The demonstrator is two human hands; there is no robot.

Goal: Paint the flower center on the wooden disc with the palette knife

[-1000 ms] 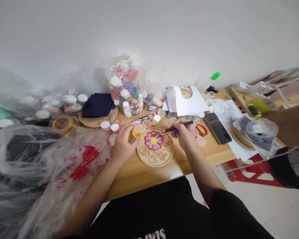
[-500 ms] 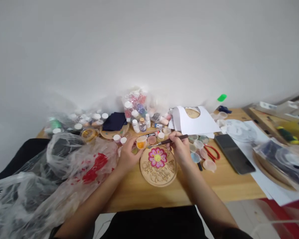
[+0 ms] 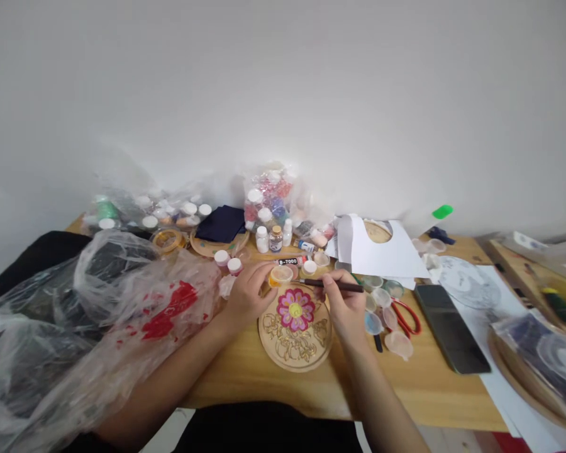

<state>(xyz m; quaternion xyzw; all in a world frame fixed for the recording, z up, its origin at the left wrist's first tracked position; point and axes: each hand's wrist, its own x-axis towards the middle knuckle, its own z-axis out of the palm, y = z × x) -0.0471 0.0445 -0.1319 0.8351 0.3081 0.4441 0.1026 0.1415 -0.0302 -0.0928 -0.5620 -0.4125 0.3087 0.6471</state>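
My left hand pinches a small clear plastic cup with orange contents. My right hand grips a slim dark-handled tool, its narrow metal end pointing left to the cup's rim. Whether that end is a brush or a blade is too small to tell. Below both hands lies a round wooden board with raised gold outlines. On its upper part is a pink flower with a yellow centre; the lower outlines are bare wood colour.
Behind the board are a B-7000 glue tube, small bottles and bagged jars. At right lie open lids, red-handled scissors, a phone and paper sheets. A crumpled plastic bag covers the left side.
The view has shifted slightly. My left hand has turned the cup so its round rim shows more. The tool in my right hand lies more level, its tip now at the cup.
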